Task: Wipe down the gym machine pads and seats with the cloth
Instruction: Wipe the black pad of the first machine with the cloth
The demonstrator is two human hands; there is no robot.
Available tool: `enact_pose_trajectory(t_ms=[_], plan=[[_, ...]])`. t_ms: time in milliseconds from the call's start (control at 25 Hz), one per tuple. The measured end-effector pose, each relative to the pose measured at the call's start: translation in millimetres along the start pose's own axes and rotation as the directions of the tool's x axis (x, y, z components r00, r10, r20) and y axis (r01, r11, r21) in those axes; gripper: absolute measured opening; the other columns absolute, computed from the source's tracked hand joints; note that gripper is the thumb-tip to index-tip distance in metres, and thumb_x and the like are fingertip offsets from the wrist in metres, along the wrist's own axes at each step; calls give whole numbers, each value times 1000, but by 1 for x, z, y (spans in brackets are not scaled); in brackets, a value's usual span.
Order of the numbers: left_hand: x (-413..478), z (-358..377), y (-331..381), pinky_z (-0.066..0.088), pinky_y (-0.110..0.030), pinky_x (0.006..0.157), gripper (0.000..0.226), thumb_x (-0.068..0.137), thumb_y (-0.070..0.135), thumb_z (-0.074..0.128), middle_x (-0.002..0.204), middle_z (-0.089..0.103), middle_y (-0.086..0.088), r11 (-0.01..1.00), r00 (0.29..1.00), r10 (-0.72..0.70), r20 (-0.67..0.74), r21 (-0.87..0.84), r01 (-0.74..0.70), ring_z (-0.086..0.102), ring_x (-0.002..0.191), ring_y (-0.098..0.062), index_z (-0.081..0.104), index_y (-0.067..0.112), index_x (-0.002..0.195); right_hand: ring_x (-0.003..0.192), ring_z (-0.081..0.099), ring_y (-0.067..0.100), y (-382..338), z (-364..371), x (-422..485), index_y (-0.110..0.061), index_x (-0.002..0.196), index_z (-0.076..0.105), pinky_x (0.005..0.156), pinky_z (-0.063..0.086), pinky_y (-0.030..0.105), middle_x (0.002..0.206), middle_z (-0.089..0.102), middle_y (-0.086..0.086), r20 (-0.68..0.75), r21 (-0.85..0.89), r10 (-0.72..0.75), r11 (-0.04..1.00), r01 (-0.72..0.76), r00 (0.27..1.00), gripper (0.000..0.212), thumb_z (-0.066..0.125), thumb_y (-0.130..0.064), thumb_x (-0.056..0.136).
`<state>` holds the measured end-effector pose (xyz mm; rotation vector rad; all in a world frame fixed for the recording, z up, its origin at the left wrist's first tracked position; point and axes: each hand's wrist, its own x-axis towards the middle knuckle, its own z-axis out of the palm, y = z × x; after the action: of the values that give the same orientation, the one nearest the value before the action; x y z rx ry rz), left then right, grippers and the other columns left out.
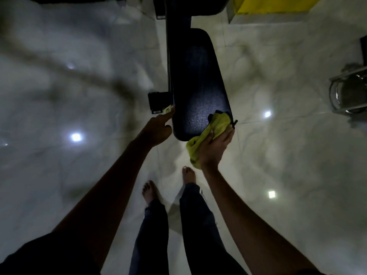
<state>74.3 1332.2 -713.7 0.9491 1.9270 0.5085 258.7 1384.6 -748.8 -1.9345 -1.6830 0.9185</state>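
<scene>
A long black padded bench seat (198,80) runs away from me in the middle of the head view, its near end rounded. My right hand (215,144) grips a yellow-green cloth (214,128) and holds it against the pad's near right corner; part of the cloth hangs down below the hand. My left hand (158,129) reaches to the pad's near left edge, with the index finger stretched out and touching the side of the pad. The remaining fingers are loosely curled and hold nothing.
A black bracket with a small label (158,103) sticks out from the bench's left side. A chrome machine frame (349,94) stands at the right edge. Yellow equipment (272,4) is at the top. My bare feet (168,187) stand on glossy white tiles below the bench.
</scene>
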Motion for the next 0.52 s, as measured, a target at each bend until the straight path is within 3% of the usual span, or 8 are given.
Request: enact_pose_trajectory(t_ms=[160,280,400,520], plan=[[3,11,-8,34,-30,112,73,91,8,49,151,44,-7,994,1000,-18,19,-111,20,45,135,-25,25,39,152,150,16,43,13,-6,-12,1,155,24,123,21,50,163,19,22,111,-220,-206,949,226,972,64,32,-32,101],[-1,23,-11,38,-43,113,72,75,16,49,144,51,9,896,995,-89,-34,-439,65,46,135,-16,43,54,136,151,17,41,12,-19,-6,-3,154,31,118,30,55,162,27,16,242,-306,-368,849,431,898,64,32,-34,98],[-20,45,-8,38,-34,111,70,74,10,49,141,53,14,754,982,-175,-66,-651,91,47,133,-10,50,37,139,148,29,38,6,-32,25,-5,151,38,119,27,53,157,38,16,302,-401,-428,754,521,852,67,30,-39,94],[-32,63,-16,46,-27,97,68,84,1,47,142,52,8,759,979,-181,-91,-646,81,56,121,-9,45,30,146,146,33,36,-20,-18,67,-10,152,39,119,23,54,157,39,14,323,-473,-436,694,543,840,68,28,-44,94]])
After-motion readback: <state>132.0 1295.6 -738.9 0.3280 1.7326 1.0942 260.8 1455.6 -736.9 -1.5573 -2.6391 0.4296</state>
